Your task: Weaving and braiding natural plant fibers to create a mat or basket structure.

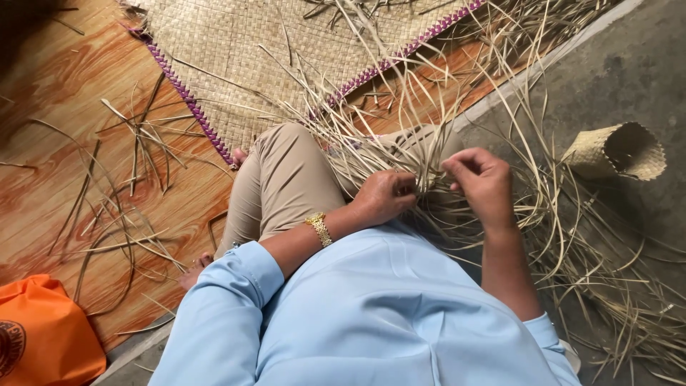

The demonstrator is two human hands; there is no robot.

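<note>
I sit on the floor in a light blue shirt and tan trousers. My left hand (384, 195), with a gold bracelet on its wrist, is closed on a bundle of dry pale straw strips (421, 154) over my knee. My right hand (480, 183) pinches strips of the same bundle just to the right, fingers curled around them. The strips fan upward and outward from between both hands. What lies under the hands is hidden.
A woven straw mat (264, 50) with a purple edge lies ahead on wood-pattern flooring. Loose strips scatter at left (121, 207) and pile thickly at right (607, 286) on grey concrete. A small woven basket (618, 151) lies at right. An orange bag (43, 336) sits bottom left.
</note>
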